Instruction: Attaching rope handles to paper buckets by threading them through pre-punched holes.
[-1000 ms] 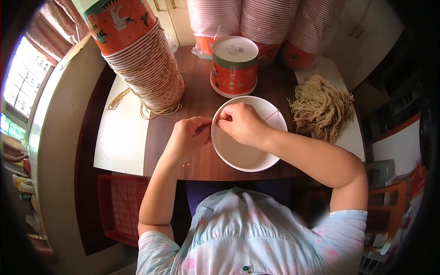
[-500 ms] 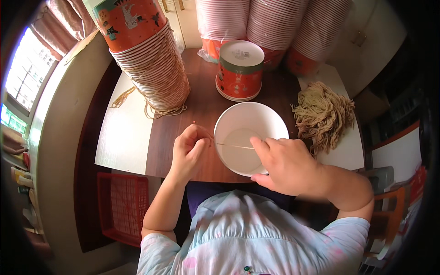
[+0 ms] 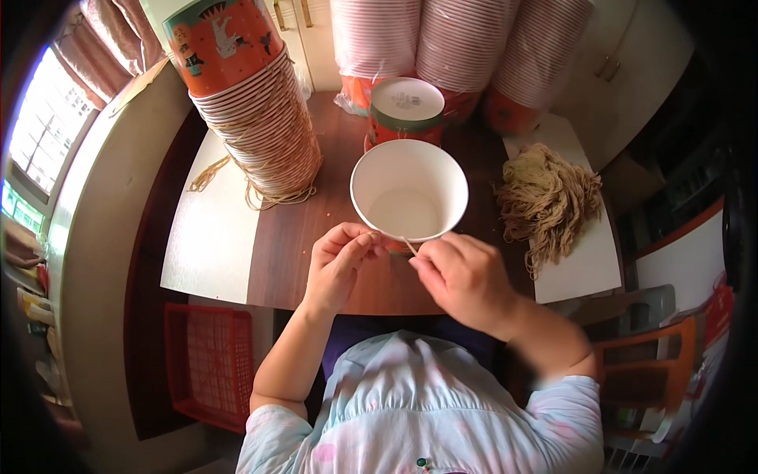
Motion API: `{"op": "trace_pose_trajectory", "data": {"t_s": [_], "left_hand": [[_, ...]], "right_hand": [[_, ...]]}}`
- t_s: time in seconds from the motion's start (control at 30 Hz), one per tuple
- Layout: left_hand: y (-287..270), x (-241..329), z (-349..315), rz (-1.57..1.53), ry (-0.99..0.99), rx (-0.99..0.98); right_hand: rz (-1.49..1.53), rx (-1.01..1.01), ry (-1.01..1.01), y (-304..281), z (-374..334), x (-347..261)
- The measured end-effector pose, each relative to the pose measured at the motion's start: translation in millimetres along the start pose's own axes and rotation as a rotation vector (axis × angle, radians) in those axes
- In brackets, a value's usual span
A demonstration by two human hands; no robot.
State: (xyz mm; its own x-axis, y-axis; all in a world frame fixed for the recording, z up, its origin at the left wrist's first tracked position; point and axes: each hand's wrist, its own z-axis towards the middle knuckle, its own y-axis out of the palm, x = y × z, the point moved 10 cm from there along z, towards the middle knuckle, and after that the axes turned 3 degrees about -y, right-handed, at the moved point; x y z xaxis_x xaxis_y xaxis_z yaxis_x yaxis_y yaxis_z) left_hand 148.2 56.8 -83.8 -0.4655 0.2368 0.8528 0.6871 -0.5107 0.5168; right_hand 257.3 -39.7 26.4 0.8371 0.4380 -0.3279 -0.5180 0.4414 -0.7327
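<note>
A deep paper bucket (image 3: 409,189), white inside, stands before me with its mouth toward me. At its near rim my right hand (image 3: 466,276) is closed in a pinch on a thin tan cord (image 3: 410,246), a short length of which shows beside the rim. My left hand (image 3: 343,265) is at the near-left rim, thumb and fingertips pressed together; what lies between them is hidden. Behind the bucket stands an upturned red bucket (image 3: 407,100) with a green band and a white base, partly covered by the nearer one.
At left rises a tall stack of nested buckets (image 3: 264,134) draped with cords. A tan cord bundle (image 3: 553,197) lies at right. Plastic-wrapped bucket stacks (image 3: 462,39) stand at the back. Below the table's left edge is a red crate (image 3: 209,359); a wooden chair (image 3: 647,355) is at right.
The white-lined bucket has moved away from me and slightly left. My right hand has come out of its mouth to the near rim, and my left hand has moved slightly right.
</note>
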Motion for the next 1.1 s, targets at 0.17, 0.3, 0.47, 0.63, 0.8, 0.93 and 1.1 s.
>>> {"op": "trace_pose_trajectory", "data": {"t_s": [0.17, 0.3, 0.47, 0.63, 0.8, 0.93, 1.1], "left_hand": [[12, -3, -8, 0.078, -0.03, -0.019], [11, -7, -11, 0.195, -0.022, -0.042], [23, -10, -15, 0.345, -0.038, -0.08], [13, -8, -17, 0.438, -0.004, -0.012], [22, 6, -19, 0.655, 0.114, -0.018], [25, 11, -21, 0.767, 0.18, 0.046], [26, 18, -24, 0.836, 0.277, 0.134]], "right_hand": [[-0.07, 0.048, -0.034, 31, -24, -16], [-0.124, 0.081, -0.081, 42, -31, -24], [-0.154, 0.023, -0.137, 58, -43, -32], [0.011, 0.134, -0.065, 11, -25, -21], [0.17, 0.02, -0.056, 4, 19, 15], [-0.041, -0.257, -0.3, 41, 21, 11], [-0.273, -0.173, -0.32, 26, 8, -13]]}}
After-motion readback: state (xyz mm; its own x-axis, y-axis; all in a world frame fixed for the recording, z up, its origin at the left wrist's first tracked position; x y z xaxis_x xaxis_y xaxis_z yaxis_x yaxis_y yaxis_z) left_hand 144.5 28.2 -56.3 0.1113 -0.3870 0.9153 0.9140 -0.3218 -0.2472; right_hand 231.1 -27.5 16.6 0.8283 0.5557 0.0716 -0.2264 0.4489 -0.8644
